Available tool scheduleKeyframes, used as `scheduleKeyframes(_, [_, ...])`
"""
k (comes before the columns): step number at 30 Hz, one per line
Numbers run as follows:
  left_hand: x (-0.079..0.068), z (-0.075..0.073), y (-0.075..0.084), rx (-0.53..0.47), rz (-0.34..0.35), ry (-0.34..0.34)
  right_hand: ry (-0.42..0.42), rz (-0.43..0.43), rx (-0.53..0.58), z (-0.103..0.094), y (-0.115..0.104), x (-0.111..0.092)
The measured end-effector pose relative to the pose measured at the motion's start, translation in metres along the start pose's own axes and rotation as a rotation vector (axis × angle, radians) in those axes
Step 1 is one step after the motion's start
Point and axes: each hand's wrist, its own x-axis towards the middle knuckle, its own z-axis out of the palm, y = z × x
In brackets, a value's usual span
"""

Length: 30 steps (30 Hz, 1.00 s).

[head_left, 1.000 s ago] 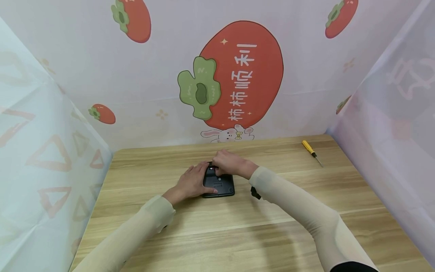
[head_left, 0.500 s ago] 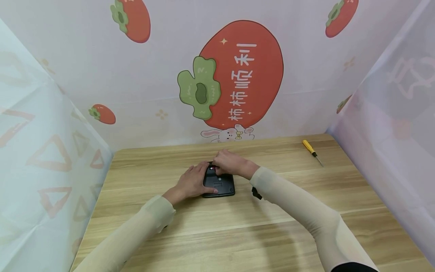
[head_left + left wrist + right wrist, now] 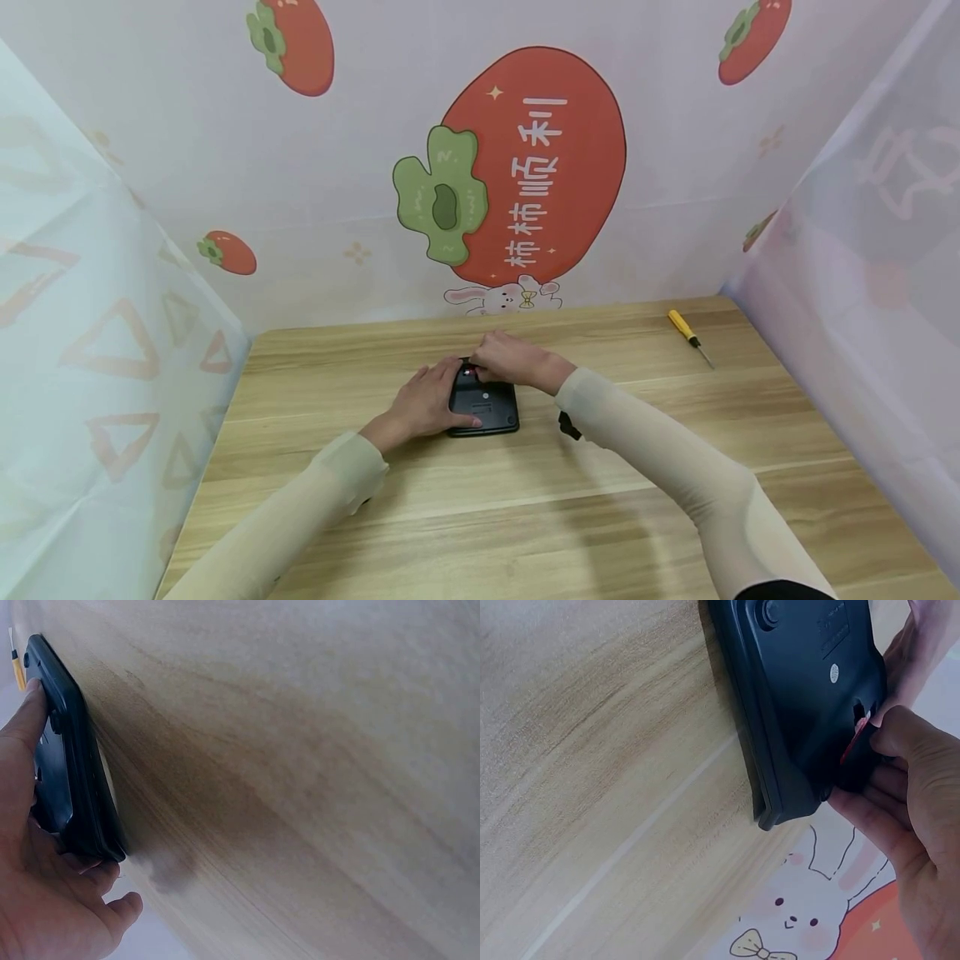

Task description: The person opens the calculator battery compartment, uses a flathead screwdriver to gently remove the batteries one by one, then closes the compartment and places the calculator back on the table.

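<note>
The device [image 3: 491,417] lies back up on the bench [image 3: 450,533], probably so I can work at its underside. My left hand [image 3: 423,400] grips its left side, thumb spread onto the back and fingers round the far edge, I think to stop it sliding. My right hand [image 3: 510,360] comes in from the right, forearm slanting, thumb and fingers pinching what looks like a dark cover [image 3: 861,766] beside something red [image 3: 853,742], seemingly for fine control; the screwdriver [image 3: 690,337] lies well apart
</note>
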Motion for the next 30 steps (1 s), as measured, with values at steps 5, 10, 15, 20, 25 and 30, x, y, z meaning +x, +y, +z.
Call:
scheduleKeyframes(5, [-0.001,0.0,-0.001,-0.003,0.002,-0.001,-0.015,-0.003,-0.023,0.001,0.0,-0.001])
scheduleKeyframes(10, [-0.001,0.0,0.0,-0.009,-0.01,-0.014,-0.014,0.002,-0.013,0.0,-0.002,-0.003])
scheduleKeyframes(15, [0.0,0.0,0.001,-0.015,-0.014,-0.018,-0.014,0.009,0.042,-0.001,-0.001,-0.004])
scheduleKeyframes(20, [-0.001,0.0,0.001,-0.012,-0.012,-0.018,-0.013,0.01,0.079,-0.001,0.001,-0.006])
scheduleKeyframes(25, [0.0,-0.001,0.0,-0.015,-0.008,-0.02,-0.006,0.019,0.095,-0.001,0.005,-0.008])
scheduleKeyframes(30, [0.001,0.001,-0.002,-0.008,-0.006,-0.023,-0.004,0.033,0.102,-0.005,0.006,-0.011])
